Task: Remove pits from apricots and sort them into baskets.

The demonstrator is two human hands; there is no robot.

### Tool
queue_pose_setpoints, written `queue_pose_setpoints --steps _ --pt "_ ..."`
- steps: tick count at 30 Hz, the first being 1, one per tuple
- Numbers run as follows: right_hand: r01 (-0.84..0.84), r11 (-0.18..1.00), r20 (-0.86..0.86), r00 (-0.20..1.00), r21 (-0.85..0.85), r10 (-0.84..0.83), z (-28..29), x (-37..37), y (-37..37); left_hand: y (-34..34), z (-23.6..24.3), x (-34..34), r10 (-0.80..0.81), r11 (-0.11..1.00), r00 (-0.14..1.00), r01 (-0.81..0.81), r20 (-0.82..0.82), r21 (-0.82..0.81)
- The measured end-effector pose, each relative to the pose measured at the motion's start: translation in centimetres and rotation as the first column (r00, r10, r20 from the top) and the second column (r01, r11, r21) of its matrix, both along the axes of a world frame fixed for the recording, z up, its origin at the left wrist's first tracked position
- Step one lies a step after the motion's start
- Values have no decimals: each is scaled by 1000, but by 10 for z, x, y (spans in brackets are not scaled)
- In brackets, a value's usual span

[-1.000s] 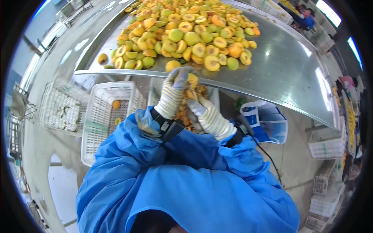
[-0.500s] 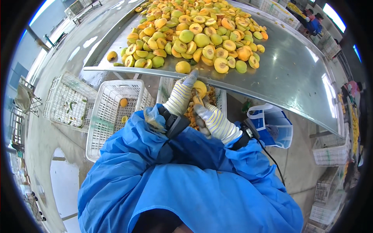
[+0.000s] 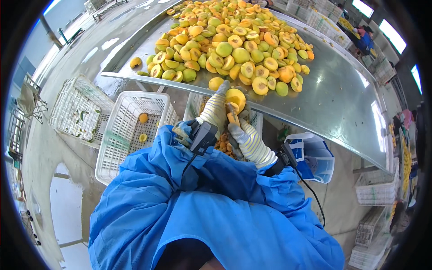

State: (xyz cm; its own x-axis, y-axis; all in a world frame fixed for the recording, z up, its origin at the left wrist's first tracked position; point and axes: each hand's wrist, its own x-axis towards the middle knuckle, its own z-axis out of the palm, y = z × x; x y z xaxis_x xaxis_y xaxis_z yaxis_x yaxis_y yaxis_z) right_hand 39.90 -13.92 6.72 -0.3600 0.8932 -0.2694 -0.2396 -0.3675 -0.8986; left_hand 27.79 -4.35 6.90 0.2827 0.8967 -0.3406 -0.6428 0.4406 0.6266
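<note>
My left hand point(image 3: 215, 107), in a striped knit glove with grey fingertips, grips a yellow peach half point(image 3: 235, 96) at the table's front edge. Its cut face is turned up towards me. My right hand point(image 3: 248, 140), gloved the same way, is closed round a small tool with an orange-brown handle point(image 3: 232, 116). The tool's upper end reaches the lower rim of the peach half; its exact shape is too small to tell. Beyond my hands a heap of halved peaches point(image 3: 243, 56) lies on the metal table point(image 3: 335, 96). One yellow peach point(image 3: 215, 83) sits close to my left fingertips.
Below my hands a white crate point(image 3: 257, 120) holds orange scraps. Left of it stands a white crate point(image 3: 114, 148) with a few peach pieces, then another crate point(image 3: 67, 105) with leaves. A blue and white bag point(image 3: 310, 157) stands at right. Farther right are stacked crates point(image 3: 378, 189).
The peach half has come up slightly, and more of its cut face shows. The tool has moved from across it to its lower rim. The whole view has shifted a little.
</note>
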Motion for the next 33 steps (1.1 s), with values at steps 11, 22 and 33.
queue_pose_setpoints --steps 11,22,33 --pt "-398 837 866 473 375 -163 -15 26 13 18 11 -75 268 940 954 -228 -134 254" --pt "-475 853 968 220 216 -123 -22 31 12 102 -24 -69 415 667 324 527 -850 526" --pt "-388 868 895 426 310 -129 -23 32 7 116 -13 -31 232 801 -32 573 -972 172"
